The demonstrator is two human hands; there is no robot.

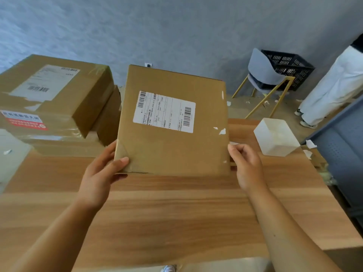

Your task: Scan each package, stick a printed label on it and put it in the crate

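A flat brown cardboard package (172, 150) is held tilted up above the wooden table (157, 216), its top face toward me. A white printed label (164, 111) with barcodes is stuck on that face. My left hand (102, 173) grips the package's lower left corner, thumb on top. My right hand (245, 165) holds the lower right edge with curled fingers. A black plastic crate (288, 67) sits on a grey chair at the back right.
A stack of larger taped cardboard boxes (55, 99) stands at the table's left. A translucent white cube-shaped box (277, 138) rests at the table's right edge. A person in white trousers (332, 87) stands at the far right, beside a grey perforated cabinet (341, 150).
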